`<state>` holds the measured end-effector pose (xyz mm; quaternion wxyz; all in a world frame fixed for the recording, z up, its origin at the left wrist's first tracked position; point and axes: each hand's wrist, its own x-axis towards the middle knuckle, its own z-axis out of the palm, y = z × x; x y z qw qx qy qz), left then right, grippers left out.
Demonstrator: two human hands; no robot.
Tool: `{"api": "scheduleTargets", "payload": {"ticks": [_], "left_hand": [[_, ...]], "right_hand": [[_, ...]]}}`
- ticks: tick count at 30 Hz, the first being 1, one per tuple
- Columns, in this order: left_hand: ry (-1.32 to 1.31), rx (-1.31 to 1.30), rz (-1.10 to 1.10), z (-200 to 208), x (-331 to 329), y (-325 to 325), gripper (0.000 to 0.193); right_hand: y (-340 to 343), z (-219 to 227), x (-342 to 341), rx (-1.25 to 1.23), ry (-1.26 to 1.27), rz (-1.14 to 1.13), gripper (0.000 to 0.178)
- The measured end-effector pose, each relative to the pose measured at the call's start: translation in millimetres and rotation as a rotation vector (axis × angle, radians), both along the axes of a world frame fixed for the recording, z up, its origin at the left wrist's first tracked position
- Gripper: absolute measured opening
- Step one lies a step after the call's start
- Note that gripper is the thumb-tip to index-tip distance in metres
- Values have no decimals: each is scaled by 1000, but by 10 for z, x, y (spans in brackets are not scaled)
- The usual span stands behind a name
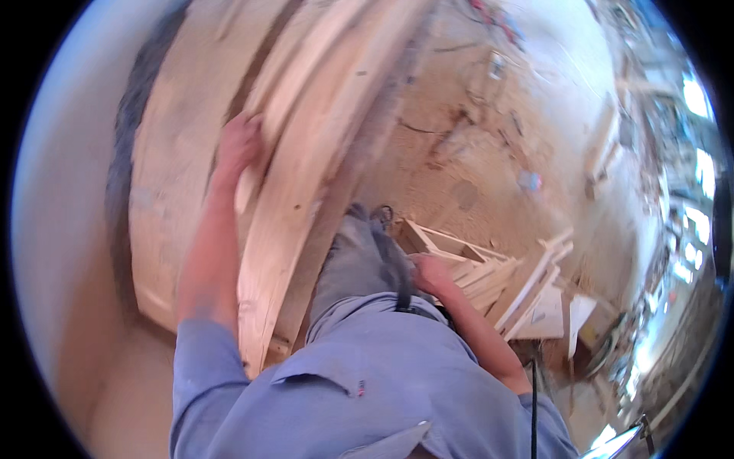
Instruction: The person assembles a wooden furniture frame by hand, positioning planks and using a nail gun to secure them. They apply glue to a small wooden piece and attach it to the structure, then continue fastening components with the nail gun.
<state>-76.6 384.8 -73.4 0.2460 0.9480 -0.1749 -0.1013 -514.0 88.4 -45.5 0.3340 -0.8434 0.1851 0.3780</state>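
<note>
- Nearest to the camera, at the bottom centre of the frame, is the person's blue shirt [367,382], with grey trousers [355,264] above it.
- At upper left, the left hand [238,145] lies flat and open, fingers spread, against the long pale wooden planks [306,153] that run from the top centre down to the lower left; it presses on them but does not close around any plank.
- Right of centre, the right hand [430,274] rests loosely curled near the hip; if it grips something, I cannot tell.
- Just beside this hand, a small wooden frame of slats [474,264] lies on the sawdust-covered floor [474,161].
</note>
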Motion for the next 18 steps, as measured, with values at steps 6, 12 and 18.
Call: {"api": "scheduleTargets", "payload": {"ticks": [6, 12, 18], "left_hand": [[96, 84, 103, -103, -40, 26, 29], [-21, -68, 206, 43, -356, -140, 46], [-161, 28, 137, 318, -1390, -380, 76]], "right_hand": [[0, 25, -59, -21, 13, -127, 42], [-71, -33, -365, -31, 7, -285, 40], [-93, -188, -640, 34, -2, -433, 27]]}}
